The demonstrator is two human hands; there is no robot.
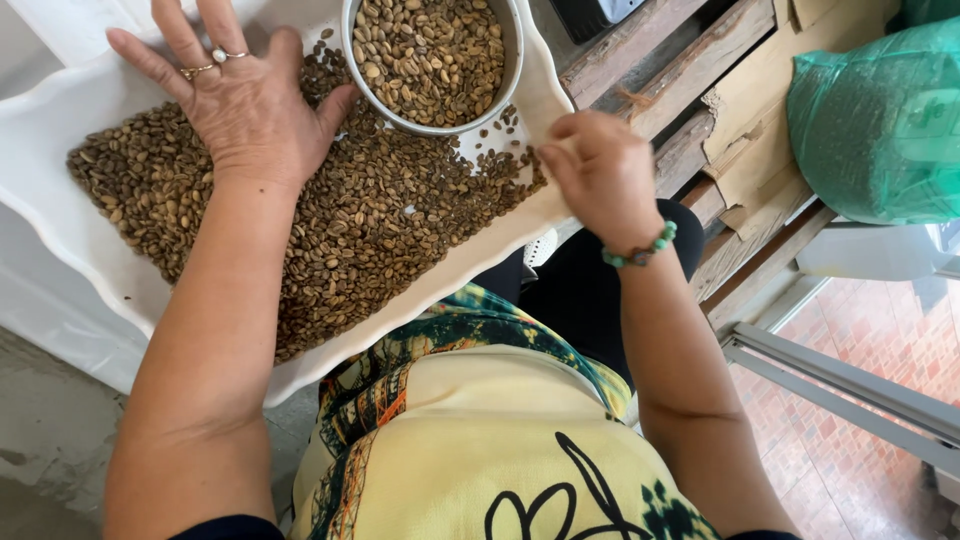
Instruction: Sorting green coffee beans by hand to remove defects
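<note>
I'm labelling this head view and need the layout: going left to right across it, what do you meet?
Left hand flat on the spread beans → metal bowl of beans → right hand → wooden planks → green bag.

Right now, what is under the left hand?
Beans spread on the white tray surround the flat left hand; whatever lies directly beneath the palm is covered.
</note>
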